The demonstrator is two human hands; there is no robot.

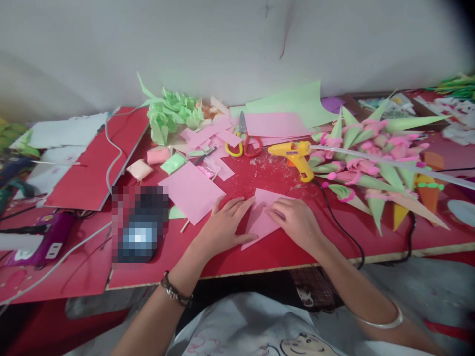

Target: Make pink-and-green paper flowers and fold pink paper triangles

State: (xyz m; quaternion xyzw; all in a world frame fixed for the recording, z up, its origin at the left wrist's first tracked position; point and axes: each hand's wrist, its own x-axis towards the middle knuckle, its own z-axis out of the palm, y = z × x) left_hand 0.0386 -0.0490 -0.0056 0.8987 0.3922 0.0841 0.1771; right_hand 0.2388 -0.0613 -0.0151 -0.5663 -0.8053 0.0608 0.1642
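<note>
A pink paper sheet (264, 211) lies on the red table (282, 252) in front of me, partly folded into a pointed shape. My left hand (224, 225) rests flat on its left edge with the fingers stretched out. My right hand (295, 220) presses down on the paper's right side, fingers curled and pressed together on the fold. A second pink sheet (191, 190) lies flat just left of my left hand.
A yellow glue gun (297, 154) lies behind the paper, its black cord (345, 232) running off the front edge. Scissors (243, 141), pink and green paper scraps (174, 111) and foam pieces sit at the back. Green-and-pink paper cones (371, 168) fill the right. A blurred device (139, 225) sits left.
</note>
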